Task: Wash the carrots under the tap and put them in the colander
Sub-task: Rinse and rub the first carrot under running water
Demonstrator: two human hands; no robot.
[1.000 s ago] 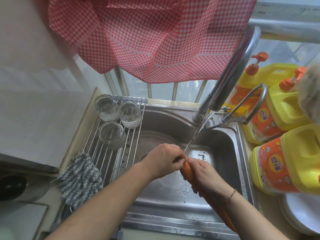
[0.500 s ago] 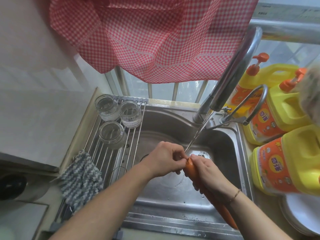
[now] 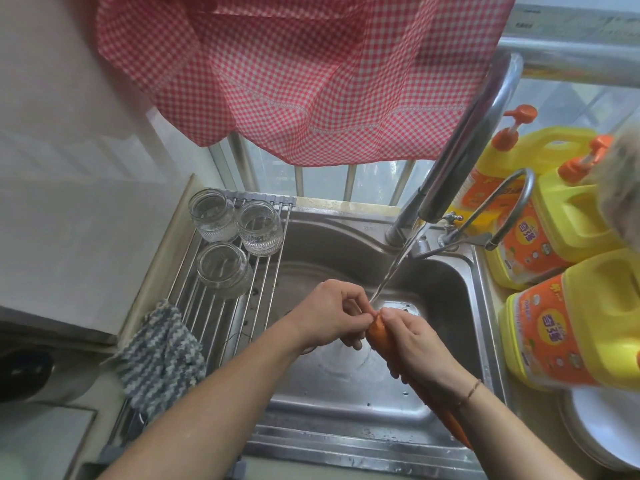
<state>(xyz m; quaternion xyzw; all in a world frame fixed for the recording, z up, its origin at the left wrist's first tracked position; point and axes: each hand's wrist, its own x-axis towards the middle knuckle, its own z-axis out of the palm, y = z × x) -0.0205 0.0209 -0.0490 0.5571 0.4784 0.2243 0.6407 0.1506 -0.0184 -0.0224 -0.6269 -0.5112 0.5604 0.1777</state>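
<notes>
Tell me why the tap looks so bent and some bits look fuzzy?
In the head view, the wide lens curves the tap and stretches the edges; the pale fuzzy blob at the right edge is too close to focus; daylight from the window puts shine on the wet sink, while the carrot in both hands stays fairly sharp.
</notes>
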